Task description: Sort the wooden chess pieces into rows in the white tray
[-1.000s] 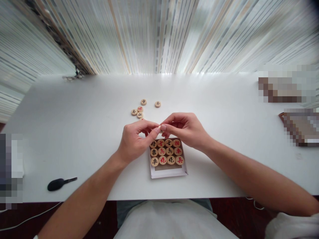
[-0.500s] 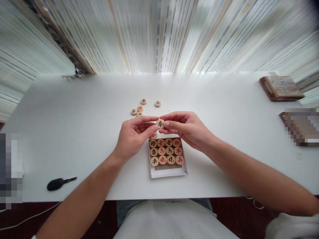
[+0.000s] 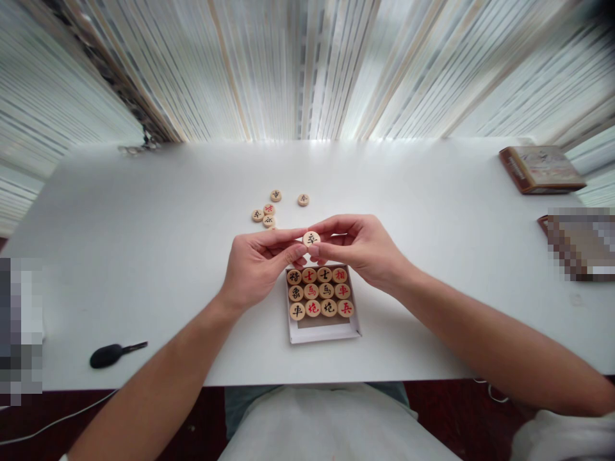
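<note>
A round wooden Chinese chess piece [image 3: 312, 239] with a black character is pinched between my two hands, above the far edge of a box. Thumb and fingers of my left hand [image 3: 262, 261] close on its left side. My right hand [image 3: 350, 240] grips the right side the same way. Below them, the shallow white box [image 3: 324, 336] holds rows of chess pieces [image 3: 312, 292] with red and black characters, leaving a bare strip along its near side. Beyond my hands lie several loose pieces [image 3: 269, 221], one partly hidden by my left fingers.
On the white table [image 3: 168, 256], a black hairbrush-shaped object [image 3: 108, 355] lies at front left. A brown box [image 3: 542, 169] rests at far right, with a partly pixelated brown tray or lid [image 3: 571, 246] nearer. A striped curtain [image 3: 307, 70] hangs along the back edge.
The held piece has turned slightly, and my fingers have shifted around it. My right thumb has moved lower on the piece. The box and its pieces look the same.
</note>
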Demonstrator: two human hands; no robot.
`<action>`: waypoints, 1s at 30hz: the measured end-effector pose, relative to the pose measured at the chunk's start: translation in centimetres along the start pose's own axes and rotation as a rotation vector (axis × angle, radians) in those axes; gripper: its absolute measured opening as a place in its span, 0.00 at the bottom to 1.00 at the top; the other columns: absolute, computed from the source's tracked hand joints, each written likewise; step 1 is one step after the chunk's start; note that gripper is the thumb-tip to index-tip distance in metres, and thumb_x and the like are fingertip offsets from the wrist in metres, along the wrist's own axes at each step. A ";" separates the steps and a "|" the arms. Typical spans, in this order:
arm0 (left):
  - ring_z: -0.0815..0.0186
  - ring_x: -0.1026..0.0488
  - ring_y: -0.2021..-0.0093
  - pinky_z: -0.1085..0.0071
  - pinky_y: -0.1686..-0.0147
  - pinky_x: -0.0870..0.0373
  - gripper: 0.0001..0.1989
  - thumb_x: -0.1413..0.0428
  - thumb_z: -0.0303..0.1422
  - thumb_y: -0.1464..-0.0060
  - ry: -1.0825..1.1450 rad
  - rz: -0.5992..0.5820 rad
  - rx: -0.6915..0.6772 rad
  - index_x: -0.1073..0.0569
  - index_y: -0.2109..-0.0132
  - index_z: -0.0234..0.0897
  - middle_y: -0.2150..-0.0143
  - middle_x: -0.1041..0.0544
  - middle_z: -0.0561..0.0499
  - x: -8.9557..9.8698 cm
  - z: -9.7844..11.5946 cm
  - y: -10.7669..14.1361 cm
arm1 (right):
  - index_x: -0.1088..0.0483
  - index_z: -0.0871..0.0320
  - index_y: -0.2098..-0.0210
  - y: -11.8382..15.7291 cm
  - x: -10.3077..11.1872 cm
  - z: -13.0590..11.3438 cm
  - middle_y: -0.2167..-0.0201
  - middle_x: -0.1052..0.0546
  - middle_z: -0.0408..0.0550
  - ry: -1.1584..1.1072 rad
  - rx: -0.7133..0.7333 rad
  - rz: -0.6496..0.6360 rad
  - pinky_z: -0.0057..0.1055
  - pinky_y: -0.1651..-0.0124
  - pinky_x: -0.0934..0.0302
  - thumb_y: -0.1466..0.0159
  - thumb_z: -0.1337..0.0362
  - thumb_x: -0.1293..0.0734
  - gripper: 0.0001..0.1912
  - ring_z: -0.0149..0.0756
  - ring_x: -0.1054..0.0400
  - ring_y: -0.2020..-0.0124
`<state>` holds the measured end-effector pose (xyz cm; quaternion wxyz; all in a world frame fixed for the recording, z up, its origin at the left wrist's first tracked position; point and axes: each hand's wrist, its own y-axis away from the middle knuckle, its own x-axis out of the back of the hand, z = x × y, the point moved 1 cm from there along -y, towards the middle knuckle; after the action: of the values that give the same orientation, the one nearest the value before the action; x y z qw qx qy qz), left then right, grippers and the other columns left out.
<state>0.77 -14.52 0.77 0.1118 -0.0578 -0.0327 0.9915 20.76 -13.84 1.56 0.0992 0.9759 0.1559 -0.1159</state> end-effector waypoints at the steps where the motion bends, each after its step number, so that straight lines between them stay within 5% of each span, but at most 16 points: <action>1: 0.64 0.15 0.70 0.70 0.66 0.13 0.15 0.25 0.31 0.49 -0.028 0.001 -0.017 0.12 0.52 0.40 0.66 0.12 0.48 0.0 0.0 0.1 | 0.16 0.59 0.61 0.0 0.0 0.1 0.68 0.15 0.49 0.012 -0.006 0.007 0.35 0.63 0.22 0.52 0.60 0.12 0.22 0.39 0.19 0.68; 6: 0.59 0.12 0.60 0.67 0.58 0.12 0.15 0.29 0.30 0.44 -0.205 -0.025 -0.140 0.13 0.49 0.39 0.57 0.11 0.45 -0.3 -0.1 0.6 | 0.18 0.60 0.66 0.0 0.1 0.2 0.72 0.16 0.47 0.018 -0.038 0.022 0.31 0.66 0.26 0.54 0.60 0.12 0.20 0.37 0.21 0.70; 11: 0.60 0.12 0.61 0.68 0.57 0.13 0.13 0.29 0.27 0.44 -0.259 -0.058 -0.206 0.13 0.51 0.38 0.59 0.11 0.46 -0.4 -0.1 0.7 | 0.18 0.60 0.70 0.1 -0.1 0.1 0.74 0.18 0.46 0.001 -0.034 0.004 0.27 0.68 0.31 0.51 0.60 0.13 0.16 0.31 0.25 0.73; 20: 0.63 0.13 0.62 0.72 0.59 0.13 0.15 0.27 0.28 0.47 -0.107 -0.010 -0.124 0.13 0.51 0.40 0.59 0.11 0.48 -0.4 -0.1 0.6 | 0.15 0.59 0.65 -0.3 0.6 -0.1 0.76 0.20 0.45 -0.014 -0.029 -0.083 0.27 0.71 0.35 0.42 0.55 0.17 0.14 0.29 0.30 0.75; 30: 0.64 0.15 0.72 0.70 0.68 0.13 0.16 0.23 0.33 0.54 -0.036 0.058 -0.078 0.12 0.56 0.37 0.69 0.13 0.49 -0.6 0.6 0.2 | 0.13 0.57 0.59 -0.2 0.6 -0.5 0.72 0.16 0.47 -0.097 -0.073 -0.118 0.29 0.64 0.29 0.42 0.66 0.21 0.11 0.31 0.25 0.71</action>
<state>1.23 -14.91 1.37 0.0802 -0.0454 -0.0715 0.9932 21.30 -13.36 1.84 0.1351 0.9540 0.2125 -0.1628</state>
